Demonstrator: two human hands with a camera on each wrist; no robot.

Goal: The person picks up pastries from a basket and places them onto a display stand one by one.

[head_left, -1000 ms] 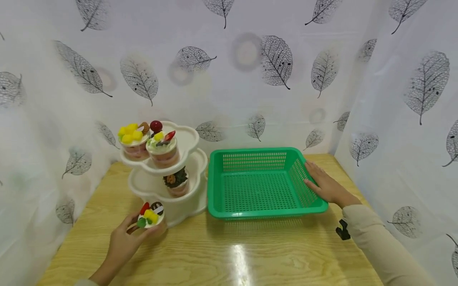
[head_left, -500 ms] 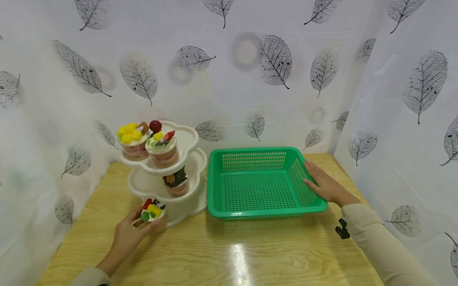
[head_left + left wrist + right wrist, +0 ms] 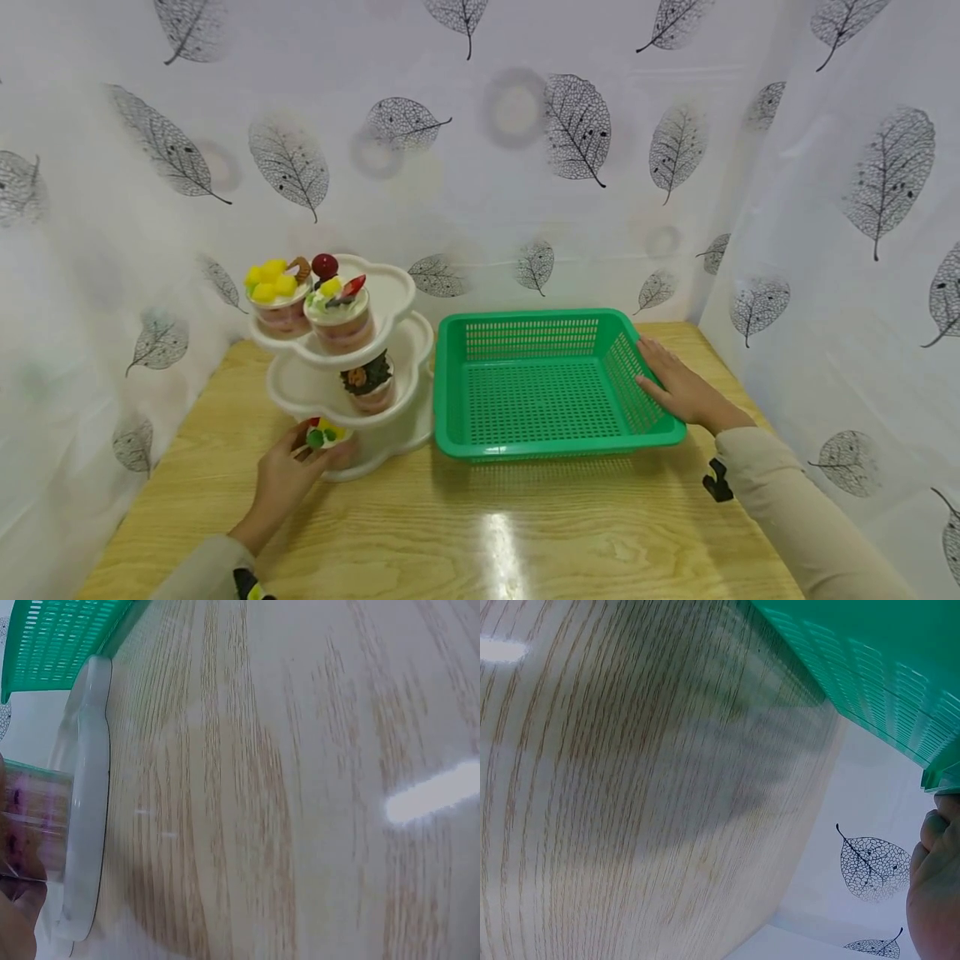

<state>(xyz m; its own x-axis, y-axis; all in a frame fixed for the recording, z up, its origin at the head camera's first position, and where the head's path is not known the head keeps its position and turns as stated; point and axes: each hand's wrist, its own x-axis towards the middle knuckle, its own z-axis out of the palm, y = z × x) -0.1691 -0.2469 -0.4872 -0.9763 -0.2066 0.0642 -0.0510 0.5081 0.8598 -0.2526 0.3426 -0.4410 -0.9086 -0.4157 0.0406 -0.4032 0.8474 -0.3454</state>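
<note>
My left hand (image 3: 283, 479) grips a toy dessert cup (image 3: 330, 435) topped with yellow cubes, green pieces and a bit of red. The cup is at the front left of the lowest tier of a white three-tier stand (image 3: 375, 457). In the left wrist view the clear layered cup (image 3: 37, 821) stands close against the rim of the tier (image 3: 88, 802); whether it bears on it I cannot tell. My right hand (image 3: 678, 385) rests on the right rim of a green plastic basket (image 3: 558, 450), fingers extended. In the right wrist view that hand (image 3: 937, 892) touches the basket's edge.
The top tier bears a cup with yellow cubes (image 3: 281, 312), a cup with a red slice (image 3: 341, 321) and a dark red ball (image 3: 325, 266). A dark-topped cup (image 3: 371, 387) is on the middle tier. Leaf-patterned curtains (image 3: 480, 192) surround the wooden table (image 3: 420, 542).
My left hand has moved the dessert cup slightly right and in beneath the middle tier, onto or over the lowest tier. My right hand and the basket have stayed put.
</note>
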